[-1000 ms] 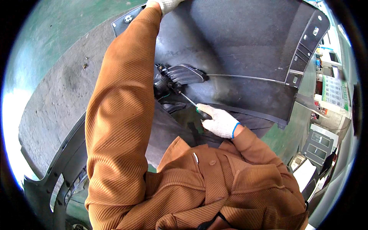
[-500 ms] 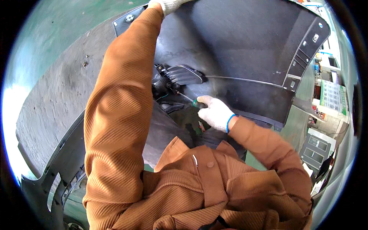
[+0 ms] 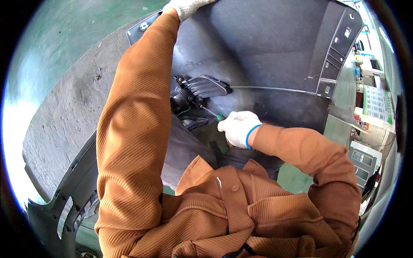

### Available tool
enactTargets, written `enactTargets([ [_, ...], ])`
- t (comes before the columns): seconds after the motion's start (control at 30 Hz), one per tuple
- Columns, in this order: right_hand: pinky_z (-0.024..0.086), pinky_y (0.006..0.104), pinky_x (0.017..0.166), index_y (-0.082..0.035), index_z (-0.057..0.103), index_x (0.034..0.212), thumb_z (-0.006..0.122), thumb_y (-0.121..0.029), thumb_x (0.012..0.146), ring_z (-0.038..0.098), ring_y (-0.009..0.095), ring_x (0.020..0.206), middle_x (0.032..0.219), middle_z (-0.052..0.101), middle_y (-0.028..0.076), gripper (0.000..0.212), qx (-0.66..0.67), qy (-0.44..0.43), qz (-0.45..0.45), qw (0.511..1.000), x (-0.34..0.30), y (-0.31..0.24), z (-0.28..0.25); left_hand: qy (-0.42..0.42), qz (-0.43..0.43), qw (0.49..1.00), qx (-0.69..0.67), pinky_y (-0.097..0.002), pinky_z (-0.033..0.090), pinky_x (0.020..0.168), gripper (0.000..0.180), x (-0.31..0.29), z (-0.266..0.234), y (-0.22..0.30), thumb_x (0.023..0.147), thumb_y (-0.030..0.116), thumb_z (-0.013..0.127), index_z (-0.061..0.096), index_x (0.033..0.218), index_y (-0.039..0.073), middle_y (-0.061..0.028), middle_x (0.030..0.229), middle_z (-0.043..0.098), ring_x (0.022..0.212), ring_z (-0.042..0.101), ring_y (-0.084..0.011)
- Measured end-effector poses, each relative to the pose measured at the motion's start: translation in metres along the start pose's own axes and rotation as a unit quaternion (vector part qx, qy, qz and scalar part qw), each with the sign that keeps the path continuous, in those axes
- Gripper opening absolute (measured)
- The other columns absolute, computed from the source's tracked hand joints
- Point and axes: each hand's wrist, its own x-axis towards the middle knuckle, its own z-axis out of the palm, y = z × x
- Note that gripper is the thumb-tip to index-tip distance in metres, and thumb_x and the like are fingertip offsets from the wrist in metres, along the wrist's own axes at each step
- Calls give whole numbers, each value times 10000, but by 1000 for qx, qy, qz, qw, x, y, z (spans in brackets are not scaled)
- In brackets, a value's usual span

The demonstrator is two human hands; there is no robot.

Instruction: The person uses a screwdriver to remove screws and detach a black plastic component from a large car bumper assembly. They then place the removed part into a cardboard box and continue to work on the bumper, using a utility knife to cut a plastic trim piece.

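A large black plastic bumper cover (image 3: 275, 47) lies in front of me with its inner side up. My left hand (image 3: 187, 8), in a white knit glove, grips its far edge; the fingers are partly cut off by the picture's top. In my right hand (image 3: 241, 128), also gloved, is a screwdriver (image 3: 220, 117) with a green handle, the fingers wrapped round it. The thin shaft points up and left, its tip at the dark housing of a lamp-like part (image 3: 206, 86) set in the bumper. My left sleeve hides part of the bumper's left side.
A worn grey tabletop (image 3: 69, 107) stretches to the left beneath the bumper. Another dark curved car part (image 3: 64, 185) stands at the lower left. On the far right are a grey cabinet (image 3: 363, 161) and a white-green printed sheet (image 3: 376, 105). The floor (image 3: 297, 178) is green.
My right hand has turned over the screwdriver handle and shifted slightly left and down, its elbow swinging up and outward. The left hand still grips the bumper's edge.
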Motion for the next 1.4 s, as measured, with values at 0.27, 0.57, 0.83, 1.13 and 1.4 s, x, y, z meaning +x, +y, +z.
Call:
enactTargets([
  [0.27,539,397,574,-85,791,1056,643,-195,902,666,228,626,845,740,94,240,481,67,24,874,15,19,27,14,4,1000,3,-370,400,1185,1040,-9,-3,7,840,639,804,496,1484,-118,-269,1475,587,1416,529,-345],
  [0.57,388,283,439,-39,715,1107,601,-158,958,489,116,488,723,611,20,222,684,-15,51,727,0,13,23,15,64,993,98,-373,402,1182,864,-46,-10,27,840,682,760,619,1441,77,-174,1430,644,1363,571,-318],
  [0.83,475,268,528,-26,626,1368,627,-162,999,662,152,691,921,688,58,393,579,-54,-48,812,-8,47,-1,359,-196,894,184,-416,415,1162,680,-358,-135,-167,911,496,760,637,1387,26,-201,1410,644,1346,586,-348],
  [1.13,440,243,497,-7,628,1366,606,-126,994,615,117,626,820,704,88,391,470,-41,-69,879,-4,54,-22,367,-500,697,360,-449,373,1202,829,-634,-122,-207,919,660,666,590,1456,33,-240,1507,558,1415,506,-382],
  [1.4,449,236,495,-13,668,1306,615,-113,970,600,95,604,860,720,96,354,326,-35,-59,943,-22,21,-62,343,-466,795,182,-400,302,1248,946,-625,-125,-223,908,670,669,496,1526,-25,-254,1606,445,1515,401,-358],
])
